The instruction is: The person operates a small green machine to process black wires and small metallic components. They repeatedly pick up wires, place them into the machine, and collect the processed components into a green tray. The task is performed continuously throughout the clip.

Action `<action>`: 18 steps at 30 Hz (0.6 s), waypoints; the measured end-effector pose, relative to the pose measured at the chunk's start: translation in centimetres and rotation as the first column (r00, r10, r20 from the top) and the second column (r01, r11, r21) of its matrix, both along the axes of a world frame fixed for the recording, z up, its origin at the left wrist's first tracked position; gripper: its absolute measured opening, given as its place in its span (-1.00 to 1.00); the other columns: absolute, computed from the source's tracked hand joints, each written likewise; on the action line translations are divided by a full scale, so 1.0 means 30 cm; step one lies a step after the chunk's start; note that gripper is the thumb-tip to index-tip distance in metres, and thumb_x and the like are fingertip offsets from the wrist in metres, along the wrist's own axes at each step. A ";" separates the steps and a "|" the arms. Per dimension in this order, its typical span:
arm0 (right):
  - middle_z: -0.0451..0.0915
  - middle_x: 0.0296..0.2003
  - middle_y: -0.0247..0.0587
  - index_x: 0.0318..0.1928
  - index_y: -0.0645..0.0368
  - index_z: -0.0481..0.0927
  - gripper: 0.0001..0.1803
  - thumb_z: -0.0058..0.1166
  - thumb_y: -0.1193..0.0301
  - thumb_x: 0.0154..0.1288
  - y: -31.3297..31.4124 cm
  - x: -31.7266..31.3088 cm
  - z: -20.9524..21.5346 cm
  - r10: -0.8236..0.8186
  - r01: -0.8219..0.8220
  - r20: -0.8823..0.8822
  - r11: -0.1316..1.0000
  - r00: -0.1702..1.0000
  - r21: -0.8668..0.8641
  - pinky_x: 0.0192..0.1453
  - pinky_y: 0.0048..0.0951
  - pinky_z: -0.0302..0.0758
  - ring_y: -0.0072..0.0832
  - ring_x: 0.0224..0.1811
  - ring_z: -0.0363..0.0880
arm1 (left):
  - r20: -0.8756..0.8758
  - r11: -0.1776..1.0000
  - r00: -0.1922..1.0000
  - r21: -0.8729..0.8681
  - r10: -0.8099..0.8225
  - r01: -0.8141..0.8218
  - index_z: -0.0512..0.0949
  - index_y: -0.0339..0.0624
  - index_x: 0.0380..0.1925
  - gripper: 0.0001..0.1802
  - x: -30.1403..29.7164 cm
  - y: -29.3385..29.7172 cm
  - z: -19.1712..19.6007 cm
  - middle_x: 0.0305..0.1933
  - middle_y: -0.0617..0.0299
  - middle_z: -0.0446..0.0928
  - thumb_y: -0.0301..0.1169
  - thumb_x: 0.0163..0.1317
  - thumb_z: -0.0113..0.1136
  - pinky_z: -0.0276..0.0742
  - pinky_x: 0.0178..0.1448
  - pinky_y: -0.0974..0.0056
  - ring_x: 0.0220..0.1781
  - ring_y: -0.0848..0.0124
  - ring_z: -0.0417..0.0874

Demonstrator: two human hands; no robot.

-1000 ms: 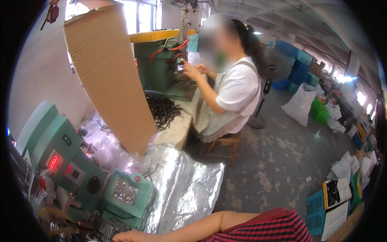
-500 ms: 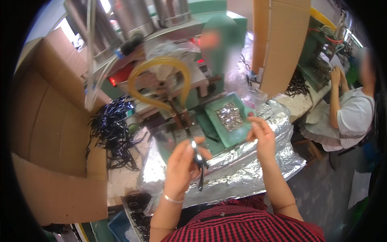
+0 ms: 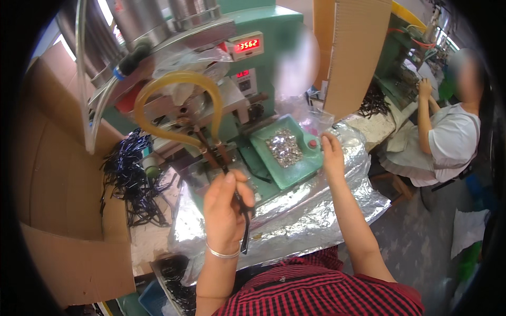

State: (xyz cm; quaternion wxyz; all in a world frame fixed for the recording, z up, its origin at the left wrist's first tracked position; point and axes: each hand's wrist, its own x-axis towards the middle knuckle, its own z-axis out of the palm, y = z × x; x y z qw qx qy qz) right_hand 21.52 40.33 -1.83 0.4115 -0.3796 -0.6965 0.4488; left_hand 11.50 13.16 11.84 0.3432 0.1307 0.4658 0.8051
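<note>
My view swings off the seated co-worker and settles over the green bench machine [image 3: 247, 68]. My left hand [image 3: 224, 213] comes up into sight, pinching a thin black cord [image 3: 243, 218]. My right hand [image 3: 332, 155] slides from the air down to the far corner of the green tray of small silver parts [image 3: 303, 171], fingertips beside its red button [image 3: 313, 143].

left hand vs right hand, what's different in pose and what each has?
The left hand is raised near the body, closed on a thin black cord; the right hand reaches further out and holds nothing visible. The left hand is over the silver foil; the right hand's fingertips are at the edge of the green tray near a red button. The left wrist wears a bracelet; the right is bare.
</note>
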 end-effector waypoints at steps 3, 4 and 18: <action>0.58 -0.07 0.00 0.10 0.26 0.48 -0.53 -0.12 0.14 0.42 -0.004 -0.007 -0.017 0.008 -0.010 0.072 1.000 0.997 0.026 0.17 -0.32 0.37 -0.25 0.04 0.52 | -0.048 0.999 0.999 -0.041 0.024 -0.026 0.46 -0.22 -0.26 -0.76 0.002 0.013 -0.004 -0.62 0.26 0.46 -0.28 0.41 -0.09 0.06 -0.72 0.54 -0.74 0.63 0.26; 0.58 -0.05 -0.04 0.12 0.24 0.48 -0.50 -0.15 0.09 0.43 0.009 -0.003 -0.032 0.044 -0.042 0.079 0.999 0.996 -0.033 0.18 -0.36 0.36 -0.29 0.04 0.51 | -0.041 0.998 0.999 -0.046 0.033 -0.034 0.46 -0.22 -0.28 -0.76 0.008 0.025 0.002 -0.63 0.26 0.45 -0.29 0.41 -0.08 0.08 -0.72 0.52 -0.73 0.61 0.28; 0.65 -0.22 -0.18 0.02 0.17 0.51 -0.61 -0.12 0.14 0.42 -0.041 -0.011 0.018 0.031 -0.028 0.041 0.996 0.999 -0.080 -0.05 -0.39 0.48 -0.35 -0.15 0.62 | -0.052 0.987 0.998 -0.150 0.041 -0.048 0.47 -0.09 -0.22 -0.78 0.030 0.036 0.010 -0.56 0.42 0.39 -0.22 0.40 -0.06 0.06 -0.63 0.54 -0.68 0.65 0.21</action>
